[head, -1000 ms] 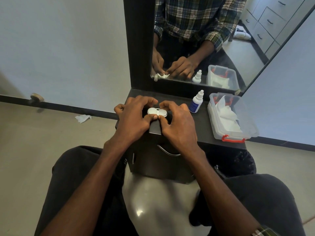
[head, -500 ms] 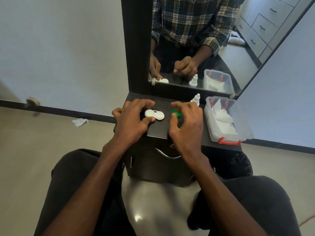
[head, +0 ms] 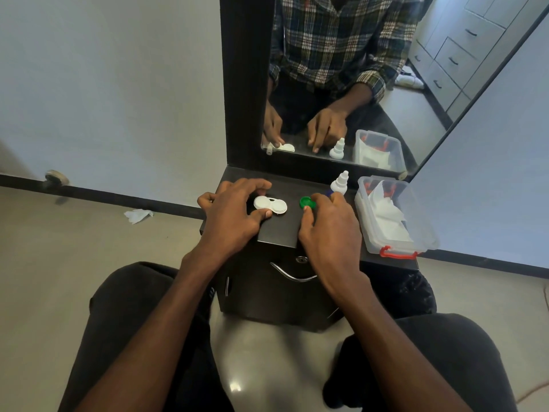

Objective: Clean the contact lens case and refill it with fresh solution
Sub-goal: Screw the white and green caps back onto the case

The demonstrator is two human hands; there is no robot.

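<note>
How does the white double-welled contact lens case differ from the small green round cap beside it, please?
The white contact lens case is a two-lobed body lying flat, while the green cap is a single small round piece. The case is wider than the cap. The left hand pinches the case between thumb and fingers; the right hand holds the cap at its fingertips. Both sit over the dark cabinet top.

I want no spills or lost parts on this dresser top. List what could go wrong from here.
1. The green cap, pinched by the right hand, is coming down close to the solution bottle; a careless move might tip the bottle.
2. The lens case is steadied only by the left hand; letting go could let it slide on the smooth top.
3. The loose cap could roll off.
</note>
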